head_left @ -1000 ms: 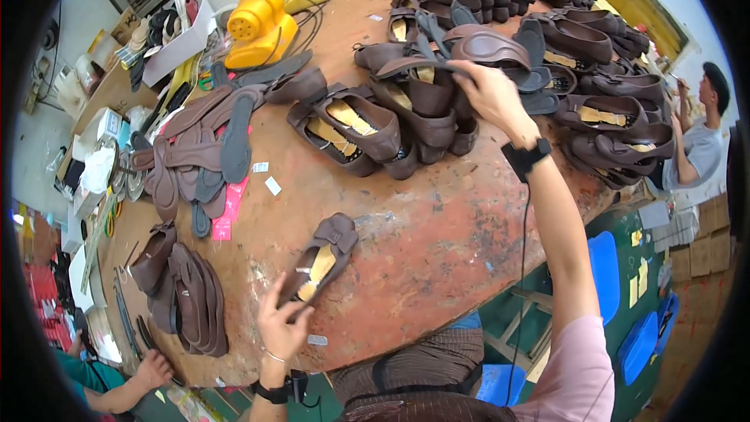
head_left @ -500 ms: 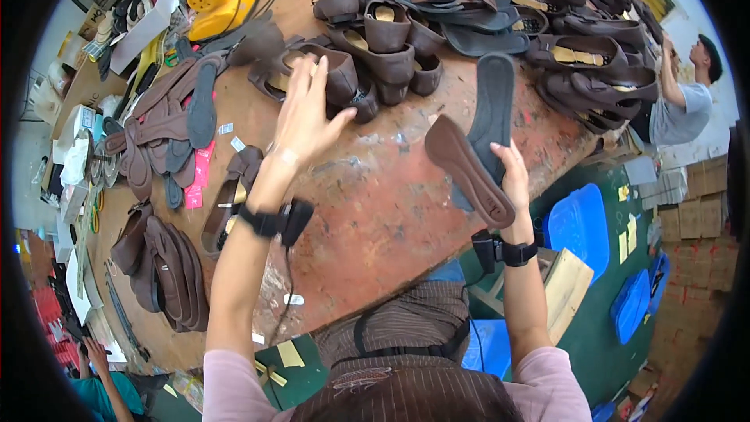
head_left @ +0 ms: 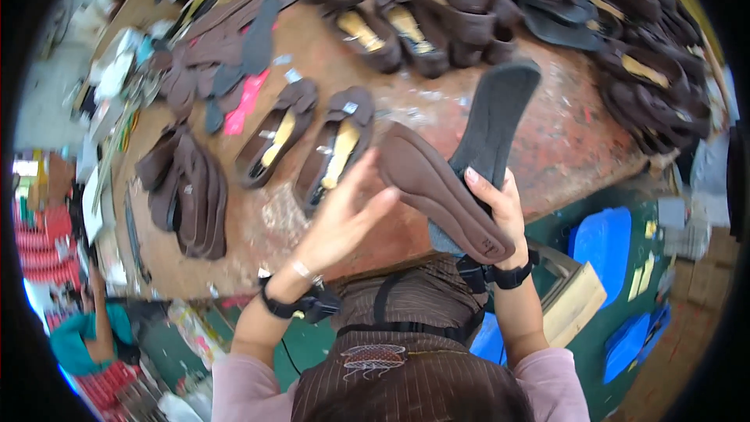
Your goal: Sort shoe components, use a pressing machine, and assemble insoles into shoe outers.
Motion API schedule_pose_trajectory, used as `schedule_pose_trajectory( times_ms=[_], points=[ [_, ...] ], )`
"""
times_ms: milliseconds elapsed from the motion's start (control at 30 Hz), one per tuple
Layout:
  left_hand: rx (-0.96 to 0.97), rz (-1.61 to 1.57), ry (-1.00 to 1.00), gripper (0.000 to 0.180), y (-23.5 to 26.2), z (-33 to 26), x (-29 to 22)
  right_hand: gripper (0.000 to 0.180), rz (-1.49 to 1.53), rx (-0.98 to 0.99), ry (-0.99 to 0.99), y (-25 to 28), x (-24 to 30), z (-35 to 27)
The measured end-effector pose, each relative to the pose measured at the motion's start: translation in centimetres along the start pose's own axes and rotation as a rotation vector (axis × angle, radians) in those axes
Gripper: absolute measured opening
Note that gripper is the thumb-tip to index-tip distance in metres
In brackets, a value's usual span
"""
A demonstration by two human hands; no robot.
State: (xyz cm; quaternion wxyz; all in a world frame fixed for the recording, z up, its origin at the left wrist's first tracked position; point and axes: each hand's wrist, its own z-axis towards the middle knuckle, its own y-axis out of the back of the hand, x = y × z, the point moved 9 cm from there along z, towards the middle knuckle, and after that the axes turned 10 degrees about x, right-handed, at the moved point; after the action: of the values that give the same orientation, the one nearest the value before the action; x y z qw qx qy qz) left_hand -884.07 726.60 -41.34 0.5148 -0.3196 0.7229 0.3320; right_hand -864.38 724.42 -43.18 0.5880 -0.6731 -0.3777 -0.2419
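Note:
My right hand (head_left: 500,207) holds shoe insoles by their lower ends. On top is a brown padded insole (head_left: 437,187), slanting to the left, and behind it rises a dark grey insole (head_left: 500,113). My left hand (head_left: 344,219) has its fingers apart beside the brown insole's upper end, slightly blurred. Whether it touches the insole I cannot tell. Just beyond that hand lies a brown bow-fronted shoe (head_left: 337,148) with a pale yellow lining strip, and a matching shoe (head_left: 277,134) lies to its left.
Brown shoes (head_left: 414,31) stand along the far side of the worn table (head_left: 289,258). A stack of brown shoe parts (head_left: 195,195) lies at the left, below loose insoles (head_left: 258,35). Blue plastic bins (head_left: 600,250) stand at the right. A person in teal (head_left: 90,332) is at the lower left.
My left hand has come back from the far shoes toward the insoles. A second bow-fronted shoe now shows beside the first. The view has shifted; my right hand keeps its hold.

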Motion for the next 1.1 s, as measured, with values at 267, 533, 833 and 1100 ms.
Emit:
schedule_pose_trajectory(
  times_ms=[267,533,833,1100],
  points=[
    [-0.042,-1.231,-0.159,0.041,-5.3,9.1,0.1,0.047,0.156,-0.449,0.367,12.6,4.0,-4.6],
    [-0.371,0.503,-0.196,0.070,-2.3,9.6,0.3,0.048,0.063,-0.740,0.666,18.3,12.0,-16.1],
    [-0.281,0.988,-0.014,0.036,7.1,-4.1,4.3,0.044,-0.254,-0.397,0.228,11.0,4.6,-7.1],
    [-0.070,0.887,-0.168,0.021,9.3,-11.7,7.0,0.046,-1.646,0.422,0.448,-9.6,-0.3,-1.3]
  ],
)
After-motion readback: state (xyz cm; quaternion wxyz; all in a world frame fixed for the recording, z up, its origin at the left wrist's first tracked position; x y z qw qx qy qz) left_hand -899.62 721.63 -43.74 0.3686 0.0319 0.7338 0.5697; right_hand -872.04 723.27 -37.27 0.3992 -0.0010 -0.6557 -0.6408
